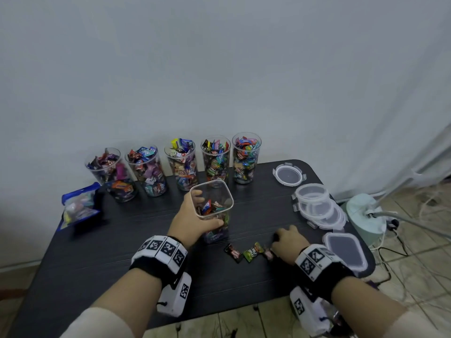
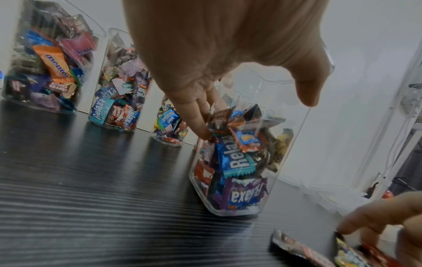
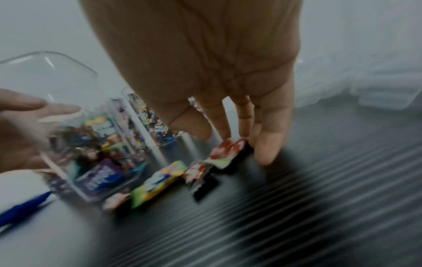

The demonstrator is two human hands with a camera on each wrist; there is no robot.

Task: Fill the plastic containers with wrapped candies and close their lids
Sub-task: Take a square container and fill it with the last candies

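A clear square container (image 1: 228, 191), partly filled with wrapped candies, stands mid-table with no lid on. My left hand (image 1: 207, 211) grips it near the rim, thumb on the near wall and fingers round the far side; the left wrist view shows the same hold (image 2: 255, 117) on the container (image 2: 285, 144). My right hand (image 1: 285, 237) is down on the table to its right. There its straight fingertips (image 3: 265, 155) touch a red-and-white candy (image 3: 226, 151). A green candy (image 1: 252, 251) and a dark candy (image 1: 233, 252) lie loose beside it.
Several round containers full of candies (image 1: 181, 164) line the back edge. A square lid (image 1: 345, 250) lies at the right front, stacked round lids (image 1: 317, 206) and a single round lid (image 1: 289, 174) behind it. A blue zip bag (image 1: 78, 206) sits at the left edge.
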